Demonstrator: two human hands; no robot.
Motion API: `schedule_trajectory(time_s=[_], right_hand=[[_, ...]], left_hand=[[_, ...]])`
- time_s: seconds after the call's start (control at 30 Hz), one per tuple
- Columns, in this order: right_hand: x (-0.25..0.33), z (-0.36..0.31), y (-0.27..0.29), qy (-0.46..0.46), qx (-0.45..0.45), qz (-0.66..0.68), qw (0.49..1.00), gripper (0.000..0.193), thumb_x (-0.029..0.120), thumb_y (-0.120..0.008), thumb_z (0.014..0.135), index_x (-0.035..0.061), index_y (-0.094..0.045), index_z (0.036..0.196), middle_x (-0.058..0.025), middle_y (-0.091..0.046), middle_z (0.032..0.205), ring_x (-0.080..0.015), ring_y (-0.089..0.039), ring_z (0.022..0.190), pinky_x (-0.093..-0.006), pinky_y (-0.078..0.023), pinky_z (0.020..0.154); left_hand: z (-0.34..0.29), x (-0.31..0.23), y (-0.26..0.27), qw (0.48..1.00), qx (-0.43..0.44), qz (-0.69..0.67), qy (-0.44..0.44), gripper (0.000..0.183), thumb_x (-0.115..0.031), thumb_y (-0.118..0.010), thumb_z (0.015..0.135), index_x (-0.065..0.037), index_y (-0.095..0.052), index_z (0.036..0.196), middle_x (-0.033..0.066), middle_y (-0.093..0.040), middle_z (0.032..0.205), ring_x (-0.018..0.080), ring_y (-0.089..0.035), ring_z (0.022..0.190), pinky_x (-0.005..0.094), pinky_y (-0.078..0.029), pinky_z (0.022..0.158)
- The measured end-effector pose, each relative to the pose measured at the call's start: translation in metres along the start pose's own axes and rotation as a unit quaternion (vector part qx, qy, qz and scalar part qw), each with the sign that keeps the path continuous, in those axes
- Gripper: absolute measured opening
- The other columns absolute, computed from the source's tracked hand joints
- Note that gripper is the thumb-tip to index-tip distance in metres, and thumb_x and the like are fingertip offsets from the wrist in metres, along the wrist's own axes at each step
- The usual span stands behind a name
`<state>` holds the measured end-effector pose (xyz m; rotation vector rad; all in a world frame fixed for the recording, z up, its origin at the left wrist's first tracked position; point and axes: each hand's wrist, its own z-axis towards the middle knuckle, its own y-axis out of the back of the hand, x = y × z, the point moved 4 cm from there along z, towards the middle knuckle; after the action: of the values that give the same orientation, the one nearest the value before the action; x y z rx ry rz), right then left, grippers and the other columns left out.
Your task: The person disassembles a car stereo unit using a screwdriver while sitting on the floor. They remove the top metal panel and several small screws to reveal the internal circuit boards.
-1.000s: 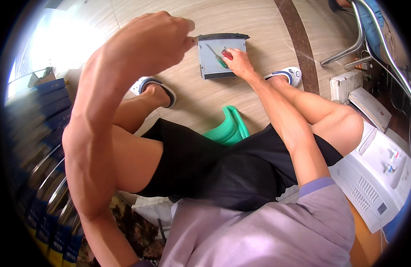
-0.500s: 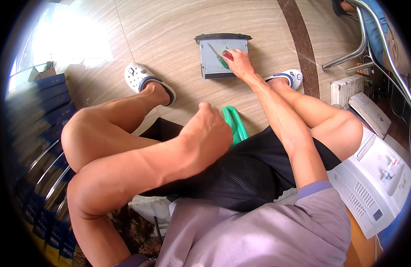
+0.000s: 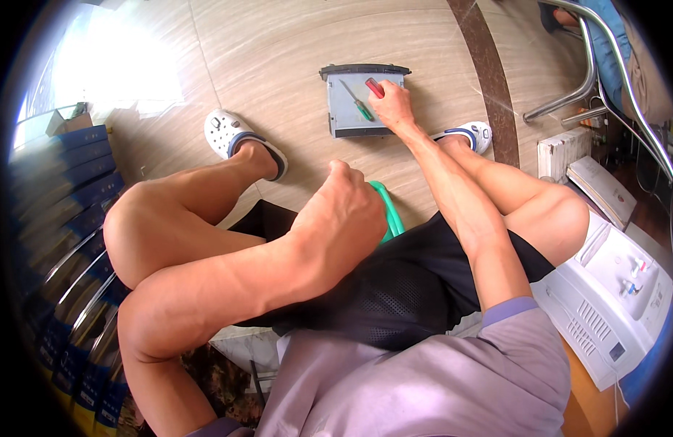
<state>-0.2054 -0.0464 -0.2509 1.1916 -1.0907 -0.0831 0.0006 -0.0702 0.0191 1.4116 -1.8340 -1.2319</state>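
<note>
A grey metal box (image 3: pixel 341 116) with a black front panel (image 3: pixel 365 70) along its far side, like a car stereo, lies on the floor between my feet. On its top rests a screwdriver with a green handle (image 3: pixel 363 110), its shaft pointing to the far left. My right hand (image 3: pixel 394 106) is closed around a red-handled tool (image 3: pixel 374 88) at the box's right side; the tool's other end is hidden. Nearer to me, my left hand (image 3: pixel 341 206) is curled above my lap. Its fingers are mostly turned away, so whatever they hold is hidden. Just beyond it shows a green plastic loop (image 3: pixel 392 211).
Stacked blue boxes (image 3: pixel 85 156) and chrome rails stand at the left. To the right are a white water dispenser (image 3: pixel 606 298), a white carton (image 3: pixel 562 154) and a metal chair frame (image 3: pixel 588 65) with a person seated. My feet in white clogs (image 3: pixel 227 133) flank the box.
The view has shifted slightly. My right hand has turned a little, and more of the red handle shows. The left hand covers more of the green loop.
</note>
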Motion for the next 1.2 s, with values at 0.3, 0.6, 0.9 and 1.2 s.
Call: schedule_trajectory(time_s=[0.3, 0.6, 0.9, 1.2], right_hand=[[-0.003, -0.001, -0.002, -0.004, 0.035, -0.019, 0.999, 0.023, 0.024, -0.065, 0.083, 0.0031, -0.069, 0.094, -0.02, -0.07, 0.086, -0.0367, -0.068, 0.08, -0.0438, -0.054, 0.074], [0.0, 0.002, -0.003, -0.011, 0.018, 0.008, 1.0, 0.026, 0.024, -0.066, 0.083, 0.0037, -0.068, 0.099, -0.0188, -0.071, 0.087, -0.0345, -0.07, 0.082, -0.0427, -0.054, 0.076], [0.006, 0.013, -0.01, -0.017, 0.063, -0.046, 0.997, 0.026, 0.023, -0.063, 0.082, 0.0016, -0.068, 0.095, -0.0213, -0.07, 0.085, -0.0373, -0.069, 0.082, -0.045, -0.054, 0.076], [-0.004, 0.013, 0.006, -0.087, 0.039, -0.053, 0.994, 0.027, 0.025, -0.065, 0.077, 0.0004, -0.068, 0.088, -0.0212, -0.069, 0.079, -0.0353, -0.07, 0.076, -0.042, -0.055, 0.071]], left_hand=[[-0.002, -0.007, 0.002, 0.999, -0.033, 0.009, -0.007, 0.015, -0.015, -0.06, 0.081, -0.004, -0.067, 0.089, 0.007, -0.063, 0.082, 0.0226, -0.062, 0.085, 0.0356, -0.044, 0.082], [-0.002, -0.009, 0.01, 0.998, -0.064, 0.007, 0.007, 0.014, -0.016, -0.06, 0.081, -0.006, -0.068, 0.086, 0.0054, -0.063, 0.081, 0.0205, -0.061, 0.084, 0.0343, -0.042, 0.078], [0.002, -0.021, 0.016, 0.999, -0.023, 0.012, -0.034, 0.014, -0.016, -0.061, 0.081, -0.007, -0.071, 0.085, 0.003, -0.062, 0.074, 0.0202, -0.061, 0.077, 0.0346, -0.041, 0.073], [0.005, -0.02, 0.02, 0.998, -0.056, 0.009, -0.024, 0.019, -0.016, -0.06, 0.083, -0.005, -0.073, 0.091, 0.0087, -0.068, 0.086, 0.0242, -0.065, 0.089, 0.0402, -0.046, 0.09]])
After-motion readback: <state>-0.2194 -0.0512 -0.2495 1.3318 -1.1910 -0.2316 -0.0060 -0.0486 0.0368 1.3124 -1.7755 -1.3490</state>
